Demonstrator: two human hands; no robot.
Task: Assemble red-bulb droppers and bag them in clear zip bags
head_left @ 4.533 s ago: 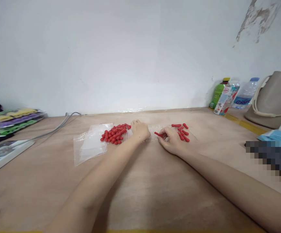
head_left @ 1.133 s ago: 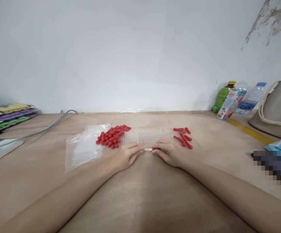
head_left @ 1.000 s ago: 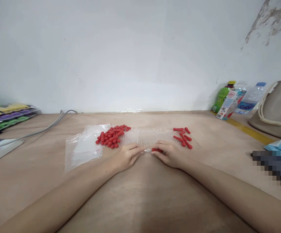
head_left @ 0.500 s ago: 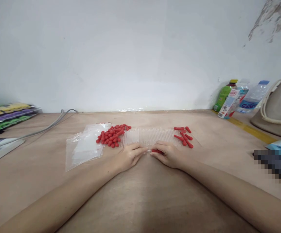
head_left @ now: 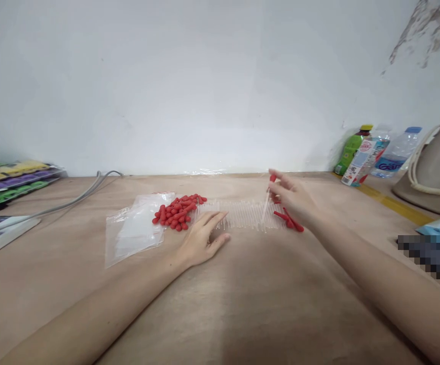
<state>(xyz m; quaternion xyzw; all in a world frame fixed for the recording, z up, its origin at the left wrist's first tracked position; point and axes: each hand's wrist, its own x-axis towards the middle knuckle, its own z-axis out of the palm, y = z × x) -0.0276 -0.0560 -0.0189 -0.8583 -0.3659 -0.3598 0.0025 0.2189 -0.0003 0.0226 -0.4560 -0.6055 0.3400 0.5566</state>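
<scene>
My right hand point(head_left: 290, 195) is raised over the right end of a row of clear tubes point(head_left: 243, 215). Between its fingertips is a dropper point(head_left: 266, 205), a red rubber bulb at the top and a thin clear tube slanting down. My left hand point(head_left: 205, 237) rests at the left part of the row, thumb and fingers apart, holding nothing. A heap of red rubber bulbs point(head_left: 176, 213) lies beyond it to the left. Several more red bulbs point(head_left: 290, 221) lie below my right hand, which partly covers them.
Clear plastic bags point(head_left: 136, 228) lie left of the heap. A grey cable point(head_left: 79, 195) and packs of coloured rolls point(head_left: 14, 185) are farther left. On the right stand a green bottle point(head_left: 353, 149), a carton point(head_left: 362, 162), a blue-capped bottle point(head_left: 398, 152) and a beige bag point(head_left: 436, 162).
My right hand has moved up, away and to the right from beside my left hand, now carrying the dropper upright. My left fingers have spread apart.
</scene>
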